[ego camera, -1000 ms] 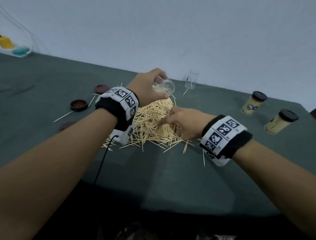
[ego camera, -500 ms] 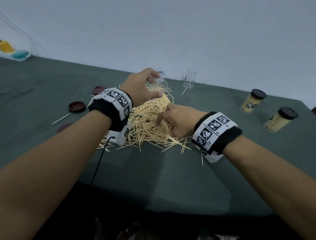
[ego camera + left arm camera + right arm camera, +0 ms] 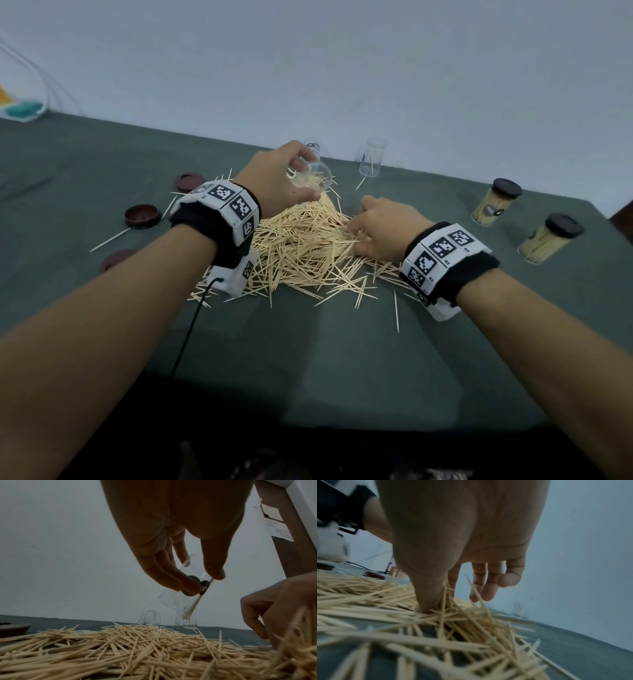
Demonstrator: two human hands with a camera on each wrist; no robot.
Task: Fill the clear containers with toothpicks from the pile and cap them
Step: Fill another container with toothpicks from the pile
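The left hand [image 3: 284,181] holds a clear container [image 3: 317,178] tilted above the far end of the toothpick pile [image 3: 301,246]. Thumb and fingers [image 3: 164,577] curl round its wall in a closed grip, and the left wrist view shows a few toothpicks [image 3: 193,605] lying slanted inside it, toward its lower end.

The right hand [image 3: 387,233] sits to the right of that grip, pressed down into the near right side of the pile. Its thumb [image 3: 428,599] and forefinger are buried among the sticks and close on a small bunch of them, while the other fingers [image 3: 489,588] hang loosely curled above the heap.

Just beyond the left grip a second clear container [image 3: 312,145] lies on its side on the bench [image 3: 325,359]. To the right of it a third [image 3: 371,157] stands upright with a single toothpick inside. Further right of the right hand, well apart from the pile, two filled containers with dark caps [image 3: 496,202] [image 3: 548,240] stand on the green cloth.

Left of the left wrist, three dark brown caps [image 3: 142,216] [image 3: 190,181] [image 3: 116,258] lie loose on the bench, with a long stray toothpick [image 3: 109,240] among them. More stray sticks are scattered round the near edge of the pile. Both wrists wear black bands with white marker tiles [image 3: 229,205] [image 3: 442,257], and a black cable [image 3: 191,322] runs from the left one toward the near edge.
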